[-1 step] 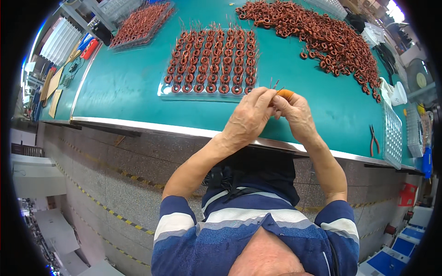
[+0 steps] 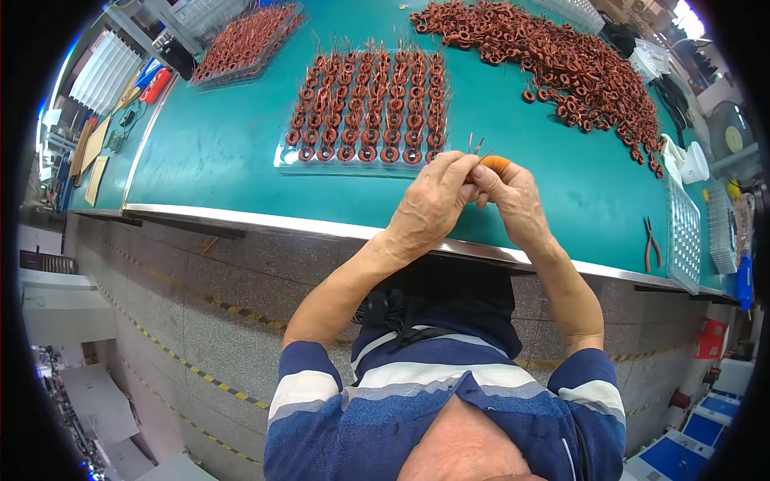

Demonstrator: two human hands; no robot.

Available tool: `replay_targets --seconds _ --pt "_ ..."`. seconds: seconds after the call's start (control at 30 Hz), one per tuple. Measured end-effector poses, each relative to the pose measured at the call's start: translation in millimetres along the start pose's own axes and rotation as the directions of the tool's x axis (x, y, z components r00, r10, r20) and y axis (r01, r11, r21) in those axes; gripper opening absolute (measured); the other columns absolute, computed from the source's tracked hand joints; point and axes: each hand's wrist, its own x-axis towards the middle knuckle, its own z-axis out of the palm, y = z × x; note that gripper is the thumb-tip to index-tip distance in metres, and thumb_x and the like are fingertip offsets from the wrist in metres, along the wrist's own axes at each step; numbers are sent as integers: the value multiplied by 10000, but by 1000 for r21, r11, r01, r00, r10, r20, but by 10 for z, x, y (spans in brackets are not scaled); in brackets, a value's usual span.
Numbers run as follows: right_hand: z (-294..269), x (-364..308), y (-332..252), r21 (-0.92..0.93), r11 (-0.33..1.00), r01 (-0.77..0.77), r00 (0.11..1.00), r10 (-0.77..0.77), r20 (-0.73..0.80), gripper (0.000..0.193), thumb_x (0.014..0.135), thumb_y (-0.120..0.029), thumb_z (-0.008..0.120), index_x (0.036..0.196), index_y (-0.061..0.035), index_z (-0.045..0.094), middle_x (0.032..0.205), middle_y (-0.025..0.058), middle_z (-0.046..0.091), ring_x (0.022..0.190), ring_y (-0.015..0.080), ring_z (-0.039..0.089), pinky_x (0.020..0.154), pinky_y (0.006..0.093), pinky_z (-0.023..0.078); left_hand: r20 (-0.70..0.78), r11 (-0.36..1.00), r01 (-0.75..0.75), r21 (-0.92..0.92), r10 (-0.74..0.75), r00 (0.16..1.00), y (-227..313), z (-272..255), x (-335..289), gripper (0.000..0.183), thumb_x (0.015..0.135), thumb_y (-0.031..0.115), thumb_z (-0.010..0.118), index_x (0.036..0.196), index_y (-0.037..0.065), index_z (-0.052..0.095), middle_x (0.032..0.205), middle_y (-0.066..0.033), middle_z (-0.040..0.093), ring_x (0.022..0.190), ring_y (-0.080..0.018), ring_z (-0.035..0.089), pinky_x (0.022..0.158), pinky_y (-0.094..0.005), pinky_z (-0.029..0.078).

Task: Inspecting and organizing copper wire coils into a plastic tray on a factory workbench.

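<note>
Head view: the left hand (image 2: 425,202) and right hand (image 2: 521,204) meet above the near part of the green desk (image 2: 224,172), their fingers pinched narrow around a small wired piece (image 2: 480,147) — its thin ends stick up, its body is mostly hidden. An orange covering (image 2: 494,164) wraps one right finger. By the left hand sits a clear tray (image 2: 353,170) with rows of copper-coloured rings (image 2: 372,120); a loose heap of rings (image 2: 561,72) lies beyond — pliers (image 2: 651,247) rest at right.
</note>
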Motion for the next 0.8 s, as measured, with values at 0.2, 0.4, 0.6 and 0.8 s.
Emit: replay_targets --seconds 0.2,0.4,0.6,0.8 --pt "-56 -96 -22 -482 875 50 957 -180 -226 426 921 -376 632 949 48 654 778 51 656 723 94 606 643 220 476 139 722 439 -535 -437 889 -21 -128 -5 249 1002 227 498 1096 3 550 878 -55 626 757 -104 607 694 -253 499" --pt "104 -17 -35 -123 979 164 969 -183 -168 308 930 -270 634 954 34 679 852 55 675 815 92 606 747 232 472 192 594 419 -687 -408 893 9 -145 -25 212 1013 181 468 1139 18 519 821 -37 601 692 -90 564 634 -242 490" --pt "92 -42 22 -98 991 93 990 -102 -92 225 940 -172 605 983 37 677 897 69 687 847 114 628 793 248 492 308 604 453 -655 -334 891 61 -201 -38 377 915 107 638 1246 52 466 1033 -23 555 925 -72 537 789 -219 470" --pt "163 -78 94 491 870 -39 998 55 -19 263 980 -205 541 1079 24 626 1004 101 669 924 160 638 865 280 499 272 731 394 -557 -287 918 158 -250 15 322 914 114 635 1204 22 531 1021 -69 612 929 -110 597 820 -260 504"
